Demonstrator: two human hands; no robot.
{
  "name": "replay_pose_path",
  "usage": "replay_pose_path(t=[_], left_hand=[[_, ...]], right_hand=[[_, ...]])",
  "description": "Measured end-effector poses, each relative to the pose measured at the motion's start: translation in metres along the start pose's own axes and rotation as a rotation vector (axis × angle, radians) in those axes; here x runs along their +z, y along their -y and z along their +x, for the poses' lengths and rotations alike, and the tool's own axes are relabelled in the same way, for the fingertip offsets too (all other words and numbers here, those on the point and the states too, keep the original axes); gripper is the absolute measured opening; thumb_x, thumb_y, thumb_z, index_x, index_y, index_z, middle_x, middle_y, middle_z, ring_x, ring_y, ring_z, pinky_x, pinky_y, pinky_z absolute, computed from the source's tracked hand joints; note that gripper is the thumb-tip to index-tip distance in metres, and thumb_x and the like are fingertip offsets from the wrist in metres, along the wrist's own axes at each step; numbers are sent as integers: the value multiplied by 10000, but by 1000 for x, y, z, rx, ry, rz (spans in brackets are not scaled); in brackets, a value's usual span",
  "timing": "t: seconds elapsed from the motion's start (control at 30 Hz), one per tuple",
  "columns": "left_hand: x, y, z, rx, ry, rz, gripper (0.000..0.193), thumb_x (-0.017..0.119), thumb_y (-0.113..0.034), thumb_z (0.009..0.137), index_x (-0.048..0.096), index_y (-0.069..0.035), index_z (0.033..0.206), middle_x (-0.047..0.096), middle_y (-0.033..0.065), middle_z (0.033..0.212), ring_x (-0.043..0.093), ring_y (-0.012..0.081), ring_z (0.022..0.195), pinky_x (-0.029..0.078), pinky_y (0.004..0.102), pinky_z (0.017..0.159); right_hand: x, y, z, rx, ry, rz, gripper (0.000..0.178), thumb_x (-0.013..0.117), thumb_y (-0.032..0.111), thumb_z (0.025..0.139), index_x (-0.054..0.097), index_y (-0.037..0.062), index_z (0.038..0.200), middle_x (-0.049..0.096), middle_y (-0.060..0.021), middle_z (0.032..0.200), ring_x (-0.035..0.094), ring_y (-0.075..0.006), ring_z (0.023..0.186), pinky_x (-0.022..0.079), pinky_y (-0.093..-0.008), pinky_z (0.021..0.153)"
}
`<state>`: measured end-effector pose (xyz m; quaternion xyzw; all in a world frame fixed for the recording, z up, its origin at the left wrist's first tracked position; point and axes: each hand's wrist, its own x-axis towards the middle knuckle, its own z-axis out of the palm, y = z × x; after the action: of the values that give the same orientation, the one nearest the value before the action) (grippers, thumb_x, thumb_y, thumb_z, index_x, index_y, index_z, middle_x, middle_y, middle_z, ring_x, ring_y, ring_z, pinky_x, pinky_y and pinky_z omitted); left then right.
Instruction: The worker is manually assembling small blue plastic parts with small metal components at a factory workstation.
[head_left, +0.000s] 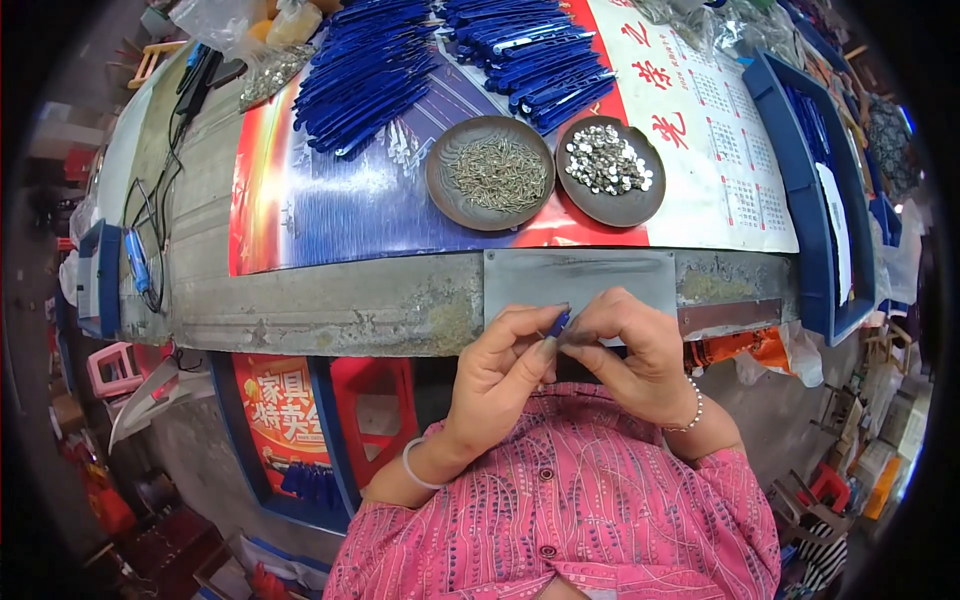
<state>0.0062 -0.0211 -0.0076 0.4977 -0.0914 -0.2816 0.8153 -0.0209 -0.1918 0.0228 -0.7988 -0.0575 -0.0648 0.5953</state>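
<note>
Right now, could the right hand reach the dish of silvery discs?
Likely yes: only the flat grey plate and printed sheet lie between the right hand and that dish, though that hand is at a small blue piece.

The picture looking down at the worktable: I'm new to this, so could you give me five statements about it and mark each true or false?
1. The left dish holds thin metal pins. True.
2. The right dish holds blue strips. False: it holds small, shiny round pieces.
3. The left hand and the right hand meet at a small blue piece. True.
4. The beaded bracelet is on the left wrist. False: it is on the right wrist; a plain pale band is on the left.
5. Two piles of blue strips lie beyond the dishes. True.
</note>
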Motion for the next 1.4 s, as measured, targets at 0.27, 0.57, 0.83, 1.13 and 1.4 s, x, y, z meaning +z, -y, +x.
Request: replay_pose_path(t=[0.27, 0.57, 0.83, 1.13, 1.4], left_hand=[[-1, 4, -5, 98, 121, 5, 309, 486, 32, 927, 516, -7, 1232, 474, 32, 1015, 492, 62, 755, 419, 181, 652], [9, 6, -8, 229, 97, 0, 314, 490, 54, 919, 506, -9, 1227, 469, 44, 1048, 489, 66, 783, 422, 184, 674], [16, 4, -11, 203, 38, -117, 314, 496, 61, 915, 505, 0, 1222, 471, 40, 1056, 504, 70, 804, 429, 185, 683], [12, 6, -9, 240, 88, -121, 305, 507, 56, 911, 513, -7, 1210, 475, 52, 1065, 512, 78, 783, 433, 190, 645], [12, 3, -8, 151, 111, -162, 304, 515, 40, 914, 511, -12, 1214, 475, 49, 1066, 510, 78, 746, 427, 188, 630]], right_hand=[[1, -5, -2, -155, 6, -51, 173, 706, -26, 736, 580, 35, 838, 600, -64, 763, 556, -194, 726, 446, -316, 712], [18, -1, -11, -61, -183, 162, 199, 708, 34, 776, 530, -1, 857, 589, -77, 811, 569, -216, 794, 461, -396, 836], [23, -4, -7, -447, -279, -231, 195, 703, 47, 785, 540, 16, 888, 600, -94, 805, 581, -232, 734, 474, -435, 832], [19, 0, -10, -370, -263, -122, 186, 708, 62, 789, 556, 40, 893, 603, -78, 782, 580, -213, 718, 467, -436, 834], [11, 4, -8, -428, -228, -284, 185, 717, 82, 781, 560, 57, 876, 604, -67, 773, 580, -222, 703, 453, -430, 837]])
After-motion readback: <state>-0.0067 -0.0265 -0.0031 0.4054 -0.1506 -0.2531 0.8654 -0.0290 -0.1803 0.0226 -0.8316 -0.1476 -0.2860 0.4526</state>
